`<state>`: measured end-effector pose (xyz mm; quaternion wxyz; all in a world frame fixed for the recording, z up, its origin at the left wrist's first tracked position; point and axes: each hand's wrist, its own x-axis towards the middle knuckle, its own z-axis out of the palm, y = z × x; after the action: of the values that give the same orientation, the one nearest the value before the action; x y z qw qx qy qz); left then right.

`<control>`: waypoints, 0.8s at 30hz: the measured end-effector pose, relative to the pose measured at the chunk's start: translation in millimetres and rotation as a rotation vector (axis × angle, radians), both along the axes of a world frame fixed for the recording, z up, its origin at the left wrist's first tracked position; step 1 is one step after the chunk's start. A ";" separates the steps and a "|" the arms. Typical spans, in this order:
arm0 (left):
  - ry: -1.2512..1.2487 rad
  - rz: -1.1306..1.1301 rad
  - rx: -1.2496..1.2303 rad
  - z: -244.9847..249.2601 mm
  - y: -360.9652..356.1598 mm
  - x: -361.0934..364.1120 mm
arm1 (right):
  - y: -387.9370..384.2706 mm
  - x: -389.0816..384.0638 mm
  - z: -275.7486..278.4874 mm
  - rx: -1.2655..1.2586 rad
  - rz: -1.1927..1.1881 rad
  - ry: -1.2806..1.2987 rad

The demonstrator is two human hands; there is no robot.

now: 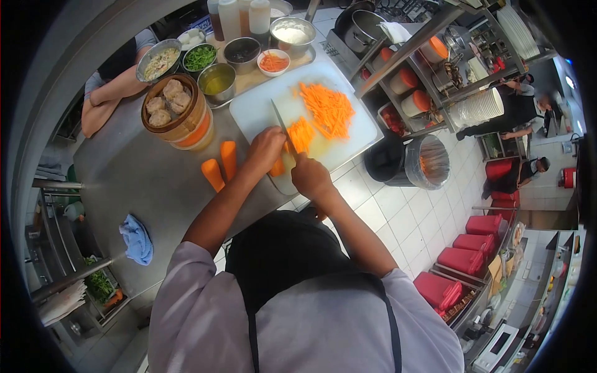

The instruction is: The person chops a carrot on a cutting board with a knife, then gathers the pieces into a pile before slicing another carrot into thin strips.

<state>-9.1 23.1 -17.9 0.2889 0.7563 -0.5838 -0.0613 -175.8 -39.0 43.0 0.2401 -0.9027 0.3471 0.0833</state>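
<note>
My right hand (311, 179) is wrapped round the handle of a kitchen knife (280, 118), its blade pointing away from me over the white cutting board (252, 112). Sliced carrot (301, 133) lies right beside the blade. My left hand (267, 147) is closed just left of the knife, its fingers curled down at the carrot; the piece under them is mostly hidden. A carrot piece (277, 167) shows below that hand. Farther right on the board is a heap of carrot strips (328, 110). Two peeled carrots (228, 160) lie on the steel table left of the board.
A bamboo steamer (177, 115) with dumplings stands at the left, near bowls of chopped greens (199, 58), yellow liquid (217, 83) and white powder (292, 34). A blue cloth (136, 240) lies on the table. Another person's arm (115, 93) rests at the far left. A lined bin (427, 163) stands right.
</note>
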 end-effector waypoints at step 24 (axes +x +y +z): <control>0.051 0.000 -0.070 -4.4 1.8 5.0 | -3.2 24.2 -41.8 -0.027 -0.047 -0.168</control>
<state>-4.1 24.9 -22.2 0.3301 0.7440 -0.5779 -0.0600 -151.6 -42.3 1.3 0.2581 -0.9013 0.3479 -0.0030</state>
